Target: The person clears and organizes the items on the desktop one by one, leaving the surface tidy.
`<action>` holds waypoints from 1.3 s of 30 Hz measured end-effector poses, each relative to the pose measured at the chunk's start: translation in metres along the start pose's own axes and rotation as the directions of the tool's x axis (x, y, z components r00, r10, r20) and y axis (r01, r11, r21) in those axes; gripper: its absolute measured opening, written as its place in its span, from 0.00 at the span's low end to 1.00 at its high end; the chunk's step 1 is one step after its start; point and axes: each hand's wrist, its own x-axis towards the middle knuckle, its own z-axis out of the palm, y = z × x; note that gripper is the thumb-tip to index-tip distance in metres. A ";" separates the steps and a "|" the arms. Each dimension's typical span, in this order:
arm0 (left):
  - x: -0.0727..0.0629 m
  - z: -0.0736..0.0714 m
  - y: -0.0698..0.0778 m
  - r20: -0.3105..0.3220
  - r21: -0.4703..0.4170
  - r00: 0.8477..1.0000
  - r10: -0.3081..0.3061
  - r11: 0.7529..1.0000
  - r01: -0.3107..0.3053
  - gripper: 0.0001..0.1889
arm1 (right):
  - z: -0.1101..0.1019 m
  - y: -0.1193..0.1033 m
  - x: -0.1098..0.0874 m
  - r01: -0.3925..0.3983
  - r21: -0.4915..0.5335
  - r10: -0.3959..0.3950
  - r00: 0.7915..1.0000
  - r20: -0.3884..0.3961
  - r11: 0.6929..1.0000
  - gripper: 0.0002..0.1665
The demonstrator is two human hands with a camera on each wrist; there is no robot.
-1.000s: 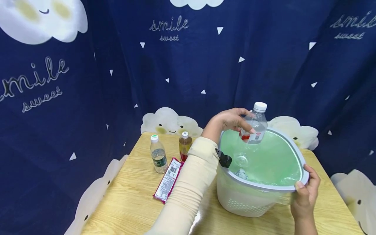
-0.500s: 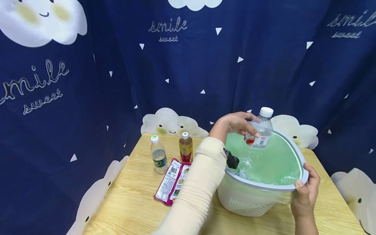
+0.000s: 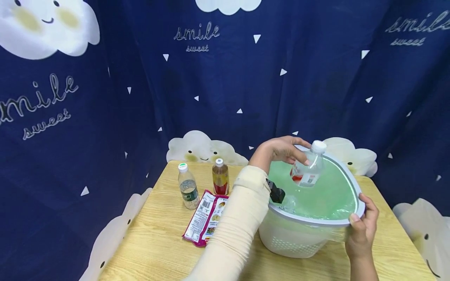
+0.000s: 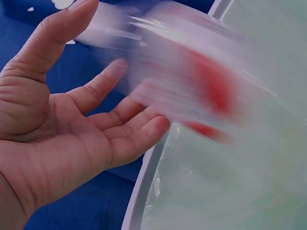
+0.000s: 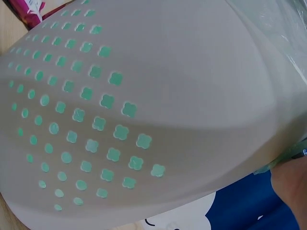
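A clear plastic bottle (image 3: 309, 170) with a white cap and a red-and-white label is over the mouth of a light grey trash bin (image 3: 299, 238). My left hand (image 3: 290, 150) is beside the bottle, and in the left wrist view its fingers (image 4: 141, 136) are spread with the palm bare, while the bottle (image 4: 187, 76) is motion-blurred beyond the fingertips. A thin green bag (image 3: 327, 195) lines the bin, and another clear bottle lies partly hidden inside. My right hand (image 3: 362, 230) grips the bin's rim at the right, thumb on top.
On the table (image 3: 147, 238), left of the bin, stand a clear bottle with a green label (image 3: 188, 189) and a brown-yellow drink bottle (image 3: 220, 179). A pink-and-white snack packet (image 3: 204, 218) lies in front, partly behind the left sleeve. A blue curtain (image 3: 218, 78) hangs behind.
Over the last second the left hand has moved right and slightly down with the bottle. Since half a second ago, the bottle has dropped relative to the hand. The right hand stays at the rim.
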 end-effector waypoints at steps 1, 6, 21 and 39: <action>-0.001 -0.001 0.000 -0.004 -0.005 1.000 0.001 1.000 -0.001 0.28 | 0.000 0.000 0.000 -0.001 -0.001 0.001 1.000 -0.001 1.000 0.33; -0.011 -0.004 -0.001 -0.036 0.016 0.998 0.043 0.999 -0.042 0.26 | 0.001 0.002 -0.001 -0.008 0.001 0.008 1.000 -0.005 1.000 0.33; -0.075 -0.002 -0.020 -0.110 0.208 0.928 0.357 0.921 -0.330 0.25 | 0.004 0.002 -0.005 -0.011 -0.010 0.011 1.000 -0.007 1.000 0.33; -0.126 0.005 -0.067 -0.260 0.227 0.805 0.533 0.844 -0.485 0.25 | 0.005 0.002 -0.001 0.001 0.000 -0.001 0.999 -0.043 1.000 0.33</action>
